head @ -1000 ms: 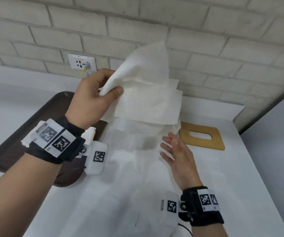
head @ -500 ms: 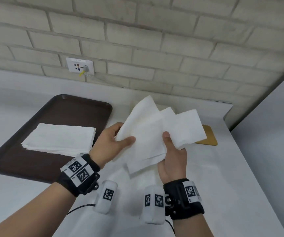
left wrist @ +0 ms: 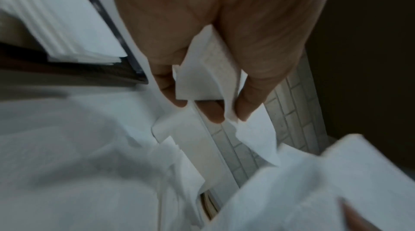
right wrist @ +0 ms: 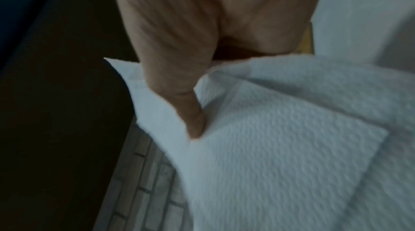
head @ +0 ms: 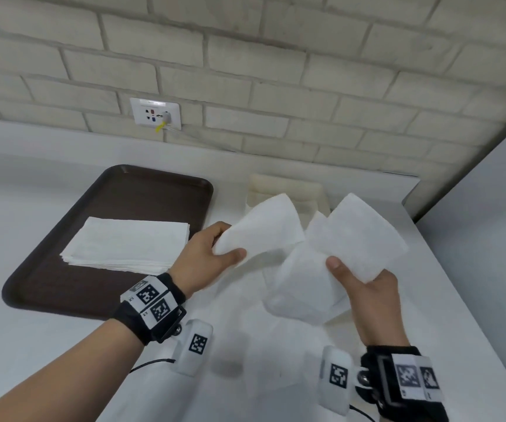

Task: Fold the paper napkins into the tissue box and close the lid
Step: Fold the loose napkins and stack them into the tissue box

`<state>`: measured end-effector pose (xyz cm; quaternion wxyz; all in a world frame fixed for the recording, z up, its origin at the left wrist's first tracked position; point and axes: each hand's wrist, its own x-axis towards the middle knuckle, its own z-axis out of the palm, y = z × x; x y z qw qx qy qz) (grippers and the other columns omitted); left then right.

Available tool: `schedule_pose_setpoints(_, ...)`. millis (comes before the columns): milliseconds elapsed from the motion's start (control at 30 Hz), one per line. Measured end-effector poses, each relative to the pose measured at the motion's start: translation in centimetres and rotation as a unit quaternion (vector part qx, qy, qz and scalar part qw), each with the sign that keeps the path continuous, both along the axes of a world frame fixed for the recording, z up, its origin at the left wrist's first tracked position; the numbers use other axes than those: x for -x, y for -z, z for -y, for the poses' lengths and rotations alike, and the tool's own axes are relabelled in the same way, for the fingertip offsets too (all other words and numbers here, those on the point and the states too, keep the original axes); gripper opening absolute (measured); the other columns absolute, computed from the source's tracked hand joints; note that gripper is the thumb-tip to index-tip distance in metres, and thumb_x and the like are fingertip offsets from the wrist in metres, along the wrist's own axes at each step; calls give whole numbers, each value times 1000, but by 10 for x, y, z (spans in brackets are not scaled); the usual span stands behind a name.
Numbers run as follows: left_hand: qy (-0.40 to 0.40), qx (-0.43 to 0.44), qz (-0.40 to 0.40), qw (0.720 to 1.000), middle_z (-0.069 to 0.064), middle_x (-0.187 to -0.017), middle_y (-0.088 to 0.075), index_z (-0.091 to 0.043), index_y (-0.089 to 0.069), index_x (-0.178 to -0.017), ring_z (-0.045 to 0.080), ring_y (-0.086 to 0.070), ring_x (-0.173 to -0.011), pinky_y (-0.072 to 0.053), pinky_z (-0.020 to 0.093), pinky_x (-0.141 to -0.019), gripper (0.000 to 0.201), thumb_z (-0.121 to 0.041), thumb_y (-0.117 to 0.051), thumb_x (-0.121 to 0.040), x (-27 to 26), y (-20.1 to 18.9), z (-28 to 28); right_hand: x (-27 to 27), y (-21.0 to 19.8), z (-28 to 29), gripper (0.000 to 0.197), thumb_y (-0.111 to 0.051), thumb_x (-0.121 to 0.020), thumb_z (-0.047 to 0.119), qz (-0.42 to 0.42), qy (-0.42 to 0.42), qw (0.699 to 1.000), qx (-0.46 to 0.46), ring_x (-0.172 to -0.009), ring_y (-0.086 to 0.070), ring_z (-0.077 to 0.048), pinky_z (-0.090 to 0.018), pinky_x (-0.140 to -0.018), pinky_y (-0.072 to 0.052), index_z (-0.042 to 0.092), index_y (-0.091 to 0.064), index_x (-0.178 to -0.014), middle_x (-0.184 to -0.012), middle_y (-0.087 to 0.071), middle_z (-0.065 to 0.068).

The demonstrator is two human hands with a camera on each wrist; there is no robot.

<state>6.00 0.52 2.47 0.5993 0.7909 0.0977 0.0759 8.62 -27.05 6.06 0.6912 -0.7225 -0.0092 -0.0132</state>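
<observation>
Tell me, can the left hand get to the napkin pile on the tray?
Probably yes. The pile lies uncovered on the tray right beside the left hand, but that hand already holds a napkin.

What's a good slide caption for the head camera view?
Both hands, left hand and right hand, hold paper napkins above the table, beside a stack of napkins on a brown tray.

Head view looks down from above; wrist views sit close, sharing the napkins [head: 355,239].
</observation>
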Motion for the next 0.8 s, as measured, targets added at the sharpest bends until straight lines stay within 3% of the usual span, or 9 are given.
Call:
schedule_pose_setpoints(67, -2, 43, 8, 999, 5, -90, -78, -19, -68, -110, 20, -75, -82, -58, 30, -74, 26, -12, -80, -88, 1, 1, -4, 12, -7, 9, 48, -89, -71, 25, 22, -40, 998, -34, -108, -72, -12, -34, -90, -58, 23, -71, -115, -113, -77, 8)
schedule_pose_setpoints(133, 7, 79, 20, 997, 4, -86, -78, -19, -67, -115, 19, -76, -77, -58, 29, -69, 28, -11, -78, -90, 3, 0, -5, 26, -8, 5, 52, -91, -71, 12, 9, -104, 985, -140, -115, -70, -24, -43, -89, -59, 26, -74, -118, -123, -74, -4)
schedule_pose_setpoints(200, 22, 114, 35, 993, 2, -87, -78, -18, -65, -118, 16, -76, -76, -56, 24, -66, 31, -9, -77, -91, 6, -2, -1, 34, -4, -7, 42, -83, -74, 1, -31, -157, 963, -216, -99, -75, -25, -36, -70, -62, 27, -80, -107, -116, -75, -10)
schedule_pose_setpoints(267, 47, 126, 52, 990, -2, -95, -78, -19, -65, -121, 13, -75, -83, -55, 21, -71, 36, -6, -78, -90, 8, 0, 3, 38, 2, -28, 55, -101, -55, 27, -69, -149, 970, -177, -69, -74, -20, -25, -50, -55, 17, -79, -104, -104, -74, -15)
schedule_pose_setpoints(300, 62, 116, 61, 989, -6, -100, -77, -19, -65, -122, 9, -74, -89, -54, 19, -75, 39, -4, -78, -89, 9, 2, 4, 38, 6, -41, 74, -103, -46, 39, -81, -126, 976, -159, -70, -75, -18, -23, -51, -55, 13, -76, -109, -104, -76, -14)
schedule_pose_setpoints(400, 106, 103, 72, 986, -13, -109, -75, -17, -65, -125, 2, -70, -99, -51, 16, -83, 47, 4, -79, -85, 17, 6, 9, 35, 14, -72, 65, -88, -63, 26, -101, -64, 974, -190, -111, -72, -25, -32, -78, -60, 11, -67, -123, -118, -76, -7)
schedule_pose_setpoints(567, 129, 104, 84, 983, -17, -115, -73, -22, -61, -129, 3, -68, -109, -50, 16, -91, 53, 2, -81, -85, 27, 13, -1, 33, 11, -89, 40, -74, -81, 10, -98, -19, 968, -228, -110, -72, -22, -32, -81, -60, 9, -68, -121, -117, -76, -6)
schedule_pose_setpoints(700, 134, 121, 88, 980, -19, -115, -71, -26, -58, -129, 1, -68, -107, -51, 15, -88, 56, 0, -81, -85, 28, 18, -12, 36, 9, -92, 46, -71, -85, 9, -129, -46, 964, -226, -118, -68, -26, -47, -100, -52, 8, -64, -130, -126, -72, -9)
schedule_pose_setpoints(800, 157, 117, 92, 976, -18, -116, -71, -27, -59, -130, 1, -67, -108, -49, 14, -89, 59, 2, -82, -84, 28, 23, -15, 37, 6, -95, 47, -70, -85, 9, -116, -55, 968, -216, -119, -68, -27, -49, -100, -52, 10, -63, -131, -128, -72, -9)
